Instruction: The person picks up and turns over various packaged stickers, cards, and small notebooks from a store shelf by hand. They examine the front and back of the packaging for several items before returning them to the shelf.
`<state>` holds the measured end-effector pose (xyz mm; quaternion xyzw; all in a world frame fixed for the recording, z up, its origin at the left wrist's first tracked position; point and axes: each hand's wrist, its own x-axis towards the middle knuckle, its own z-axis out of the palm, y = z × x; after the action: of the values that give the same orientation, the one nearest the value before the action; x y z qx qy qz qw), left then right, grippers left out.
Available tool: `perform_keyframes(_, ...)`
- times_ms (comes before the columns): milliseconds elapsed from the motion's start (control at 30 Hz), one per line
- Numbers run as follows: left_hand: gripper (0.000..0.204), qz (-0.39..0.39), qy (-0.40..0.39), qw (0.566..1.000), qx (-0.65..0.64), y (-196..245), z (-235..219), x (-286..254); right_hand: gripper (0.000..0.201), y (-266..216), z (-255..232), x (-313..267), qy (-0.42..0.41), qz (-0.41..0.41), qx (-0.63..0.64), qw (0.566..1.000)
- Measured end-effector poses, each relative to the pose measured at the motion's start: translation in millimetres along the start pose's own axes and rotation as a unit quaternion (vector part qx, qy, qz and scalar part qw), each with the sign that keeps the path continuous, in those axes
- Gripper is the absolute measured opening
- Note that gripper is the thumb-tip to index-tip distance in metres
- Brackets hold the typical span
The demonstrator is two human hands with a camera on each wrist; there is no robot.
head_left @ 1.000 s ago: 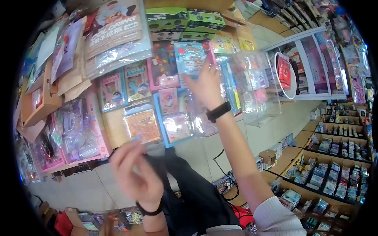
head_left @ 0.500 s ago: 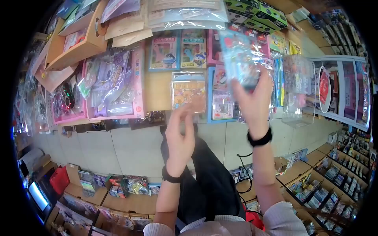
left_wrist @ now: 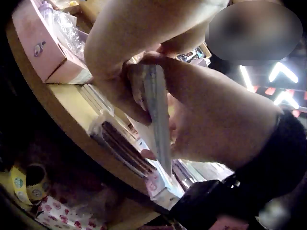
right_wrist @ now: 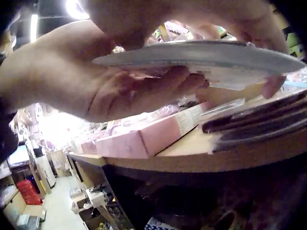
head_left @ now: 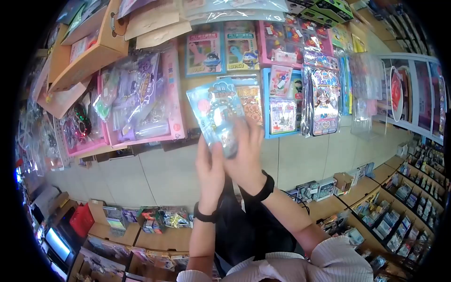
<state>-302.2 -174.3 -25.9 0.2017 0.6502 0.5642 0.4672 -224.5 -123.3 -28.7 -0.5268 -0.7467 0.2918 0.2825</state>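
A light blue glossy packet point(head_left: 217, 110) is tilted in front of the body, above the counter's front edge. My left hand point(head_left: 210, 171) grips its lower end with the thumb on top. From the right, my right hand point(head_left: 246, 157) holds the same end, its fingers over the packet's lower right part. The left wrist view shows the packet point(left_wrist: 160, 117) edge-on between both hands, with the right hand point(left_wrist: 216, 115) nearer the camera's right side. In the right wrist view, the left hand's fingers lie under the thin packet point(right_wrist: 201, 55).
Behind the packet lies an orange-patterned packet point(head_left: 251, 101). A blue tray point(head_left: 268, 108) and a doll-print packet point(head_left: 324, 101) are to the right. Pink boxes point(head_left: 176, 103) and a wooden drawer box point(head_left: 101, 54) stand left. Floor tiles point(head_left: 169, 169) show below the counter.
The blue packet has moved left and toward the body in my right hand, off the doll-print packet. My left hand, empty before, now grips it too. The head view has shifted slightly.
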Motion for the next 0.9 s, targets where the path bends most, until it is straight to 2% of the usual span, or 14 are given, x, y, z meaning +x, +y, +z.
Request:
perform_keyframes(33, 0.04, -0.01, -0.012, 1.0, -0.018, 4.5, -0.8, 3.1, 0.06, -1.7, -1.1, 8.6, 0.035, -0.009, -0.009, 0.999)
perform_keyframes(67, 0.04, -0.01, -0.012, 1.0, -0.018, 3.4, -1.5, 6.6, 0.06, -1.9, -2.6, 17.1, 0.035, -0.009, -0.009, 0.999)
perform_keyframes(133, 0.042, 0.046, -0.019, 0.998, 0.032, 4.1, -2.6, 18.7, 0.059, -2.8, -6.5, 37.3, 0.072, -0.025, -0.076, 0.994)
perform_keyframes(167, 0.041, 0.068, -0.039, 0.997, -0.009, 11.4, -0.4, 27.5, 0.057, -2.0, -6.4, 57.8, 0.106, -0.008, -0.088, 0.99)
perform_keyframes(300, 0.037, 0.058, -0.064, 0.996, -0.028, 21.1, -7.2, 35.0, 0.053, 1.4, -1.9, 99.6, 0.144, -0.014, -0.132, 0.981)
perform_keyframes(367, 0.036, 0.06, -0.079, 0.995, -0.007, 12.5, -21.7, 41.6, 0.051, -1.6, 4.4, 117.4, 0.166, -0.021, -0.158, 0.973)
perform_keyframes(567, 0.028, 0.01, -0.077, 0.997, 0.005, 4.7, -51.0, 42.8, 0.051, 8.6, 27.7, 145.7, 0.149, -0.018, -0.207, 0.967)
perform_keyframes(667, 0.027, 0.029, -0.091, 0.994, 0.043, 6.1, -59.3, 44.6, 0.054, 19.3, 38.6, 145.7, 0.137, -0.003, -0.233, 0.963)
perform_keyframes(733, 0.026, 0.007, -0.091, 0.995, 0.046, 11.9, -60.5, 44.0, 0.057, 21.6, 41.0, 144.8, 0.136, 0.005, -0.237, 0.962)
perform_keyframes(900, 0.025, 0.052, -0.151, 0.978, 0.136, 17.8, -62.2, 40.7, 0.061, 17.8, 28.3, 139.0, 0.149, 0.003, -0.197, 0.969)
